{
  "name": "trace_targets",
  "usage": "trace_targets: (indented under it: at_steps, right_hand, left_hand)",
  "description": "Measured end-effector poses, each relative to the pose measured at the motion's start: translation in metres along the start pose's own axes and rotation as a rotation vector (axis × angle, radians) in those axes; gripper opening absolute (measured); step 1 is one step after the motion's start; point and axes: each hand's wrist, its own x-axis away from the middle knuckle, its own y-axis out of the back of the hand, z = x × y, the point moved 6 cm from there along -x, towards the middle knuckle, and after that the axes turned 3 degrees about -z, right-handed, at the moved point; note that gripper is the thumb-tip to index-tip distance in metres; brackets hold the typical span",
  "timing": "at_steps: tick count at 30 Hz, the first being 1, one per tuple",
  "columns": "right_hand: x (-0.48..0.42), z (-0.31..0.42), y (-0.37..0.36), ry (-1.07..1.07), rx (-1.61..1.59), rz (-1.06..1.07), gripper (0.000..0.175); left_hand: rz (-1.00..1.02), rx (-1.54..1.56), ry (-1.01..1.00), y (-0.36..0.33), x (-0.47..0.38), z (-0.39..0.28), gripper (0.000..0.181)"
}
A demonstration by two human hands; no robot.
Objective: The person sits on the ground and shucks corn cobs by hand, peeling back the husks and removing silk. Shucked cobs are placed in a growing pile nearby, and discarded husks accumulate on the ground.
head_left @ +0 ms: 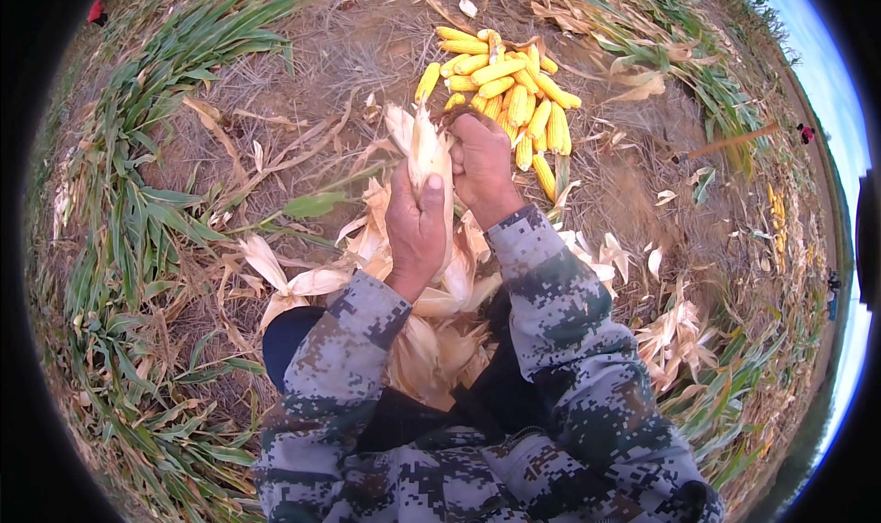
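An ear of corn in pale dry husk (432,155) stands roughly upright in my left hand (418,227), whose thumb lies across its front. My right hand (480,165) is closed at the upper right side of the ear, its fingers gripping brown silk and husk near the tip. The kernels of this ear are hidden by the husk. Just beyond my right hand lies a pile of husked yellow corn cobs (523,96). Loose dry husks (423,358) are heaped below my hands, between my dark-clothed legs.
Cut green corn stalks (131,199) line the left, and more stalks (681,62) lie at the upper right. Farther right are another row of yellow cobs (778,220) and a husk heap (674,340). Distant people (805,134) show near the rim. Dry straw covers the soil.
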Motion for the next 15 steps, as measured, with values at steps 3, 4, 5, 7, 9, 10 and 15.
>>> trace_targets:
  at_steps: [3, 4, 5, 7, 9, 10, 15]
  right_hand:
    - [0.005, -0.004, -0.004, -0.105, -0.195, -0.014, 0.01]
    - [0.006, -0.005, -0.007, -0.174, -0.277, -0.034, 0.012]
    - [0.008, -0.001, -0.011, -0.163, -0.339, -0.026, 0.013]
    - [0.017, 0.018, -0.02, 0.043, -0.249, 0.087, 0.013]
    - [0.026, 0.019, -0.029, 0.029, -0.179, 0.132, 0.007]
    - [0.032, 0.016, -0.036, 0.016, -0.159, 0.203, 0.005]
    - [0.043, 0.001, -0.053, -0.06, -0.142, 0.382, 0.007]
  left_hand:
    - [-0.079, 0.158, 0.062, -0.002, -0.004, -0.005, 0.043]
    - [-0.061, 0.206, 0.021, -0.003, -0.007, -0.011, 0.042]
    - [-0.045, 0.13, -0.075, -0.001, -0.011, -0.021, 0.043]
    - [-0.054, -0.021, -0.194, 0.006, -0.021, -0.036, 0.042]
    - [-0.067, 0.052, -0.164, 0.014, -0.033, -0.041, 0.046]
    - [-0.072, 0.092, -0.144, 0.017, -0.037, -0.043, 0.046]
    - [-0.187, 0.101, -0.159, 0.029, -0.05, -0.048, 0.034]
